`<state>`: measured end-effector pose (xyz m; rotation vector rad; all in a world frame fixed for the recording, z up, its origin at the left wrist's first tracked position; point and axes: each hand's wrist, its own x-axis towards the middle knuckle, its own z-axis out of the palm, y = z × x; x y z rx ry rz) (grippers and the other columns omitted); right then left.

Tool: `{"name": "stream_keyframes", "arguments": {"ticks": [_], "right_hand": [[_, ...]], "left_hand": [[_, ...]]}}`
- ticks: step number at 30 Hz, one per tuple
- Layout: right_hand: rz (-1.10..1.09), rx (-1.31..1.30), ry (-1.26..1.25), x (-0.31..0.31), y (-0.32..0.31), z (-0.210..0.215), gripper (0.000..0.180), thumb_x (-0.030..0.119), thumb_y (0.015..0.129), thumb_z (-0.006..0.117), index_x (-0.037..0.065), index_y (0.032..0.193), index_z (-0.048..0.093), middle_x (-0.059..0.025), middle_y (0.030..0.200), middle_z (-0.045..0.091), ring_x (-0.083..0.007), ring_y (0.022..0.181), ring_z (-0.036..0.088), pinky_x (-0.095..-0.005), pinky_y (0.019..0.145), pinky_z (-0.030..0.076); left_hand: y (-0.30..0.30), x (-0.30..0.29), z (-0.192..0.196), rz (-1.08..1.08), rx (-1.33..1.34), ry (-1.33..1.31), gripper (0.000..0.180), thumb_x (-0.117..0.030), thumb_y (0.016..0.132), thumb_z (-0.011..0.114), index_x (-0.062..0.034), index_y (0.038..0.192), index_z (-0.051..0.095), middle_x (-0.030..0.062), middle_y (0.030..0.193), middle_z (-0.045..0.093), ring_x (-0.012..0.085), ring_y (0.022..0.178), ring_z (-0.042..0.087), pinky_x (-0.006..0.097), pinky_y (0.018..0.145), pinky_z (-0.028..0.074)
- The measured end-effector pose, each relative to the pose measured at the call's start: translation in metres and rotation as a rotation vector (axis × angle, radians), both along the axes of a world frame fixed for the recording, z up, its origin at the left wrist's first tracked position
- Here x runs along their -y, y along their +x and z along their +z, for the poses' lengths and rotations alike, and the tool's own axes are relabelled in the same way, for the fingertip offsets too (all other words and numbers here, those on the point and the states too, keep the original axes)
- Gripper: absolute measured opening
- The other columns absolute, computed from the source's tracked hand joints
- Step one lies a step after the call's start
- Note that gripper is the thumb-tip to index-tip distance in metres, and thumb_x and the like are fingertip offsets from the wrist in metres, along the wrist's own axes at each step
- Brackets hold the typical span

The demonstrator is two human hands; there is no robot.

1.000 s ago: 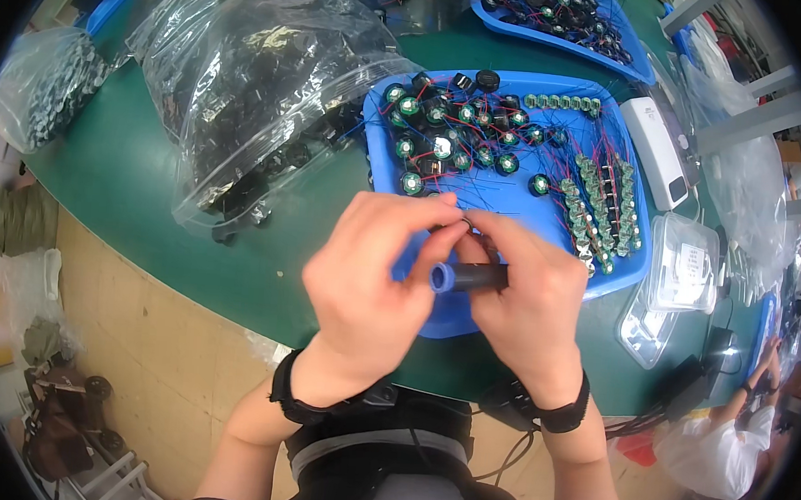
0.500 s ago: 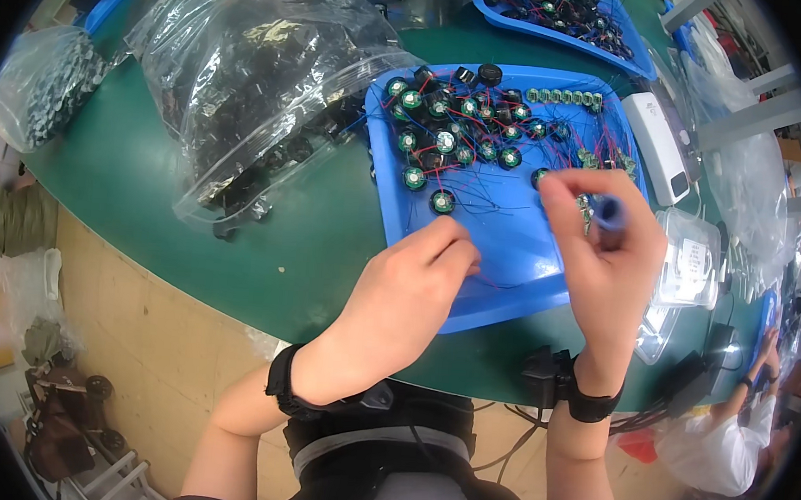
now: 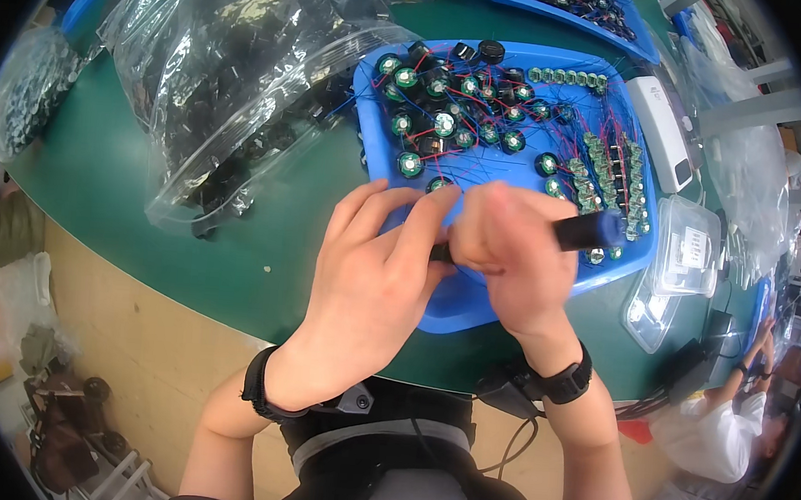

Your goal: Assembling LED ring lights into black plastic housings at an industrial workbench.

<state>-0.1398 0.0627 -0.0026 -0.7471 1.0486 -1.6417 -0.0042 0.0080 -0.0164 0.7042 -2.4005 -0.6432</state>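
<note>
The person's two hands are meeting over the near edge of the blue tray [image 3: 471, 306]. The left hand [image 3: 376, 262] is lying with its fingers stretched and half open, the fingertips pressing against a small dark part [image 3: 439, 251] that is showing between the hands. The right hand [image 3: 512, 249] is curled closed around a dark tool with a blue end [image 3: 592, 231], which is sticking out to the right over the tray. Just beyond the knuckles, small round green components with red and blue wires [image 3: 442, 123] are lying scattered across the tray, and rows of smaller green pieces [image 3: 610, 176] are lining its right side. To the left, a large clear plastic bag of dark parts [image 3: 236, 81] is resting on the green worktop [image 3: 142, 223]. Right of the tray a white device [image 3: 660, 129] and a clear plastic box [image 3: 689, 247] are sitting. Farther back, a second blue tray [image 3: 566, 6] is holding more parts.
</note>
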Motion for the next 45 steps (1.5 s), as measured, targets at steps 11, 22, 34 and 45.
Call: {"name": "stream_keyframes", "arguments": {"ticks": [11,22,34,45], "right_hand": [[0.205,-0.712,-0.164,0.005,0.002,-0.011,0.025,0.009,0.09,0.056,-0.004,0.069,0.063,-0.0106,0.06,0.061,-0.0183,0.051,0.059,-0.0283,0.049,0.043],[-0.297,-0.063,-0.047,-0.009,-0.066,0.025,0.034,0.02,0.092,0.06,0.01,0.063,0.046,0.0025,0.055,0.039,-0.0074,0.047,0.034,-0.0238,0.045,0.022],[-0.228,-1.665,0.43,-0.036,-0.074,0.01,0.018,0.01,0.072,0.074,0.0,0.084,0.066,-0.013,0.073,0.064,-0.0254,0.065,0.063,-0.0341,0.061,0.048],[-0.493,-1.021,0.324,-0.032,-0.058,0.02,0.021,0.005,0.083,0.068,0.003,0.102,0.061,-0.007,0.074,0.064,-0.0126,0.068,0.064,-0.0243,0.059,0.045]], "left_hand": [[0.005,0.002,-0.01,0.0,-0.052,0.064,0.056,0.001,0.067,0.07,-0.0011,0.121,0.054,0.0126,0.093,0.066,0.0308,0.099,0.061,0.046,0.101,0.042],[0.008,0.005,0.01,-0.047,-0.049,0.114,0.033,-0.005,0.072,0.076,-0.0043,0.103,0.062,0.0067,0.093,0.072,0.028,0.091,0.066,0.041,0.09,0.047],[-0.031,0.065,0.041,0.029,-0.045,0.236,0.021,-0.007,0.077,0.072,-0.0041,0.098,0.069,0.0094,0.082,0.069,0.0174,0.069,0.066,0.027,0.067,0.05],[0.062,0.072,0.016,0.45,0.21,-0.146,0.022,-0.002,0.08,0.07,0.0014,0.1,0.066,0.0114,0.093,0.066,0.0238,0.075,0.063,0.031,0.067,0.052]]}}
